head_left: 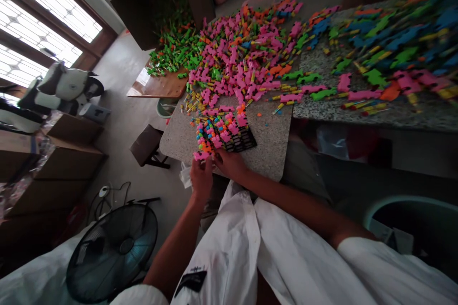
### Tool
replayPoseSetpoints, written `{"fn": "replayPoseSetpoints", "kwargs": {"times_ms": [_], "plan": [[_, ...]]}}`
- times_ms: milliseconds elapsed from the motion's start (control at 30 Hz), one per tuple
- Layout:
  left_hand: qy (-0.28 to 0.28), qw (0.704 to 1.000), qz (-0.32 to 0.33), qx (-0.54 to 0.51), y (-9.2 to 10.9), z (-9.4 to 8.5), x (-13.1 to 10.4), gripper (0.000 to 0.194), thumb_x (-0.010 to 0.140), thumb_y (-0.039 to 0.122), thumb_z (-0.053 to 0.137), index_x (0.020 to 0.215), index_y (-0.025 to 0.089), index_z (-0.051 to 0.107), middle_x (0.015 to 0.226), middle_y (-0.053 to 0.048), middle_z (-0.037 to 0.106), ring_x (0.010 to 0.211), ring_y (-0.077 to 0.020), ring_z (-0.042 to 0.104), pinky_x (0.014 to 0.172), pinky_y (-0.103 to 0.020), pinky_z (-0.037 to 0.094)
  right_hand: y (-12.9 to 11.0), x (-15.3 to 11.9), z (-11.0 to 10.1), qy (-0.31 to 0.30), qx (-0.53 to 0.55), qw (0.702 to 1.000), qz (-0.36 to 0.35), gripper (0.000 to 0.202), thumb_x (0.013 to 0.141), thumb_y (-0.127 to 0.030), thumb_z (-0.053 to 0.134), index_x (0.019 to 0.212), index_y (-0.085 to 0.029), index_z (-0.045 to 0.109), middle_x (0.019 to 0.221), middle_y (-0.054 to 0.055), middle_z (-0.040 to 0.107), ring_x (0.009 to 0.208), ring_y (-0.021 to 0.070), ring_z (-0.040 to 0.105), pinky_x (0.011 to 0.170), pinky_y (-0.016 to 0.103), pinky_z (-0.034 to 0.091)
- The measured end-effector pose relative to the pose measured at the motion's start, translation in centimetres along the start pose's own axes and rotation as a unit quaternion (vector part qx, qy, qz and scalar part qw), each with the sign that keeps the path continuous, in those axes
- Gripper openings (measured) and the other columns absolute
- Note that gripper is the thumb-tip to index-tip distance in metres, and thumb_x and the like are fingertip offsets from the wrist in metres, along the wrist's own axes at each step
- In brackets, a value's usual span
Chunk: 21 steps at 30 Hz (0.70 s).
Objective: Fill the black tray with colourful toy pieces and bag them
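Note:
My left hand (201, 177) is closed, its fingertips pinching a small pink car-shaped toy (202, 156) at the near left corner of a black slotted rack (249, 139). Close beside it, my right hand (231, 164) has its fingers bent at the rack's near edge. What those fingers hold, if anything, is hidden. Rows of pink, orange, green and blue plastic pieces (224, 131) fill the rack's left part, while dark slots show on its right. The rack lies on a speckled stone table (270, 147).
A large heap of pink toys (236, 64) covers the table behind the rack. Green toys (171, 50) pile up at the back left, and mixed toys (390, 47) on the right-hand slab. A stool (146, 144), a fan (123, 248) and cardboard boxes (60, 167) stand at left.

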State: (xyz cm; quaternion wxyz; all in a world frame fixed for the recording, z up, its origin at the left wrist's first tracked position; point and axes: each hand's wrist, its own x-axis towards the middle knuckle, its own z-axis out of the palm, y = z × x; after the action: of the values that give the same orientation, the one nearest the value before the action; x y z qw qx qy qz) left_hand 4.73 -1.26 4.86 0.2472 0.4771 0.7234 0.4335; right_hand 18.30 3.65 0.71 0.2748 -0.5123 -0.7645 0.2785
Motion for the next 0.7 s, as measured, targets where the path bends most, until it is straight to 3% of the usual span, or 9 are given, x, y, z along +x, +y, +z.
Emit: {"fn": "replayPoseSetpoints", "kwargs": {"times_ms": [133,300,700], "plan": [[0.028,0.995,0.036,0.086,-0.6,0.1,-0.1,0.033,0.097,0.053,0.070,0.110,0.023,0.066,0.095,-0.005,0.081,0.079,-0.0204,0.080,0.071,-0.030,0.062,-0.2,-0.1,-0.5,-0.004,-0.001,1.000,0.003,0.030,0.112,-0.042,0.054,0.123,-0.020,0.072,0.097,0.008,0.083,0.083,0.0215,0.078,0.071,0.027,0.046],[0.024,0.988,0.075,0.134,0.2,0.1,0.1,0.032,0.096,0.052,0.072,0.108,0.023,0.069,0.092,-0.005,0.082,0.080,-0.0213,0.080,0.075,-0.030,0.060,-0.3,-0.2,-0.9,-0.014,-0.003,1.000,-0.003,0.031,0.112,-0.041,0.053,0.125,-0.020,0.072,0.101,0.009,0.083,0.087,0.0218,0.078,0.072,0.027,0.047],[0.015,0.979,0.079,0.187,0.6,0.2,0.5,0.033,0.094,0.047,0.072,0.115,0.023,0.068,0.089,-0.005,0.080,0.077,-0.0218,0.077,0.074,-0.031,0.057,-0.4,-0.6,-1.2,-0.014,-0.019,0.999,-0.031,0.034,0.112,-0.036,0.051,0.136,-0.019,0.068,0.115,0.011,0.083,0.098,0.0236,0.078,0.081,0.029,0.051]]}}
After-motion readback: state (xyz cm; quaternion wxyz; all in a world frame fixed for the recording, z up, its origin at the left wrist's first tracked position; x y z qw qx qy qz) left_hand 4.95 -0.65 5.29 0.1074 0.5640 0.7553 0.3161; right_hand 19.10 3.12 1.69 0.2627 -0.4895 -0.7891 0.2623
